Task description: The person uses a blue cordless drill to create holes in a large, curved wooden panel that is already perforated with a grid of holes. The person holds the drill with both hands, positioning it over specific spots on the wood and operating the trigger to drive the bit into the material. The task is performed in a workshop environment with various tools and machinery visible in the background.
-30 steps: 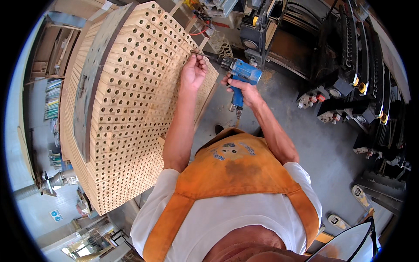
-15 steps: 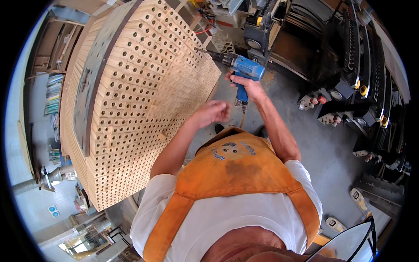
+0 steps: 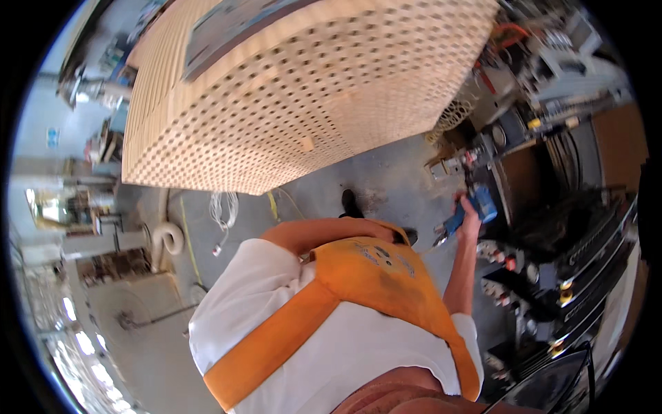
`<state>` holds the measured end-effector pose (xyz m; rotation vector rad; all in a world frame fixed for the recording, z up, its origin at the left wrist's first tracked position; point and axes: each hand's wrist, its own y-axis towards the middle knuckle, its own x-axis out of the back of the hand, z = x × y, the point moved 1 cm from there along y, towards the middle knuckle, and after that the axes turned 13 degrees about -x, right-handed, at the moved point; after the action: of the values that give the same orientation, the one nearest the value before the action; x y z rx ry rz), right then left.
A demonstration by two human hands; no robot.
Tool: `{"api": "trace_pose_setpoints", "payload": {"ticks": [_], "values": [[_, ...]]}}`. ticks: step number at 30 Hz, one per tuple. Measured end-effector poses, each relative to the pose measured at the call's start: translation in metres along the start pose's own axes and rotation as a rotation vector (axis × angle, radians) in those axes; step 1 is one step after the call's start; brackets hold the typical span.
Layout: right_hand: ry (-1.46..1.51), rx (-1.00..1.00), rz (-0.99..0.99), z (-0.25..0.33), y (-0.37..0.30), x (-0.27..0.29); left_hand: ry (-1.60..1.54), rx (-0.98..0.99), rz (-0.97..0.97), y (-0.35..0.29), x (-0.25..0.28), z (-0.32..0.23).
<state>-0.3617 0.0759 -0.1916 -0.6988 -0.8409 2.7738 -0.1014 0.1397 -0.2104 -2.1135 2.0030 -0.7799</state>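
Out to the right, my right hand [image 3: 469, 216] is wrapped round the handle of a blue drill [image 3: 485, 204]. The drill is blurred, with its chuck pointing away from me and a metal fitting at the handle's base. My left forearm [image 3: 321, 232] crosses in front of my body, and my left hand [image 3: 385, 231] is at the upper edge of my orange apron [image 3: 372, 276]. The apron hides its fingers. Ahead stands a big stack of light wooden blocks [image 3: 303, 103] with rows of round holes, apart from both hands.
A dark-edged board [image 3: 234, 34] lies against the stack's upper side. Black machinery [image 3: 552, 276] lines the right. Coiled hose [image 3: 458, 114] hangs beyond the stack's right end. White cable [image 3: 224, 210] and a thick beige hose [image 3: 165, 238] are on the left.
My view has swung round, so the stack now sits ahead. The right hand has carried the drill away from the stack, to the right. The left hand has drawn in to the apron.
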Motion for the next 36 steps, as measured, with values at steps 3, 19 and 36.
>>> {"api": "trace_pose_setpoints", "payload": {"ticks": [3,19,36], "values": [[-0.014,-0.132,-0.051,-0.027,-0.012,0.006,0.037,-0.268,-0.035,0.013,-0.005,0.006],[0.196,-0.213,-0.266,-0.122,-0.027,-0.02,-0.15,-0.08,0.038,-0.071,-0.036,0.066],[0.248,-0.125,-0.248,-0.085,-0.051,-0.036,-0.076,-0.007,-0.095,-0.09,-0.008,0.033]]}}
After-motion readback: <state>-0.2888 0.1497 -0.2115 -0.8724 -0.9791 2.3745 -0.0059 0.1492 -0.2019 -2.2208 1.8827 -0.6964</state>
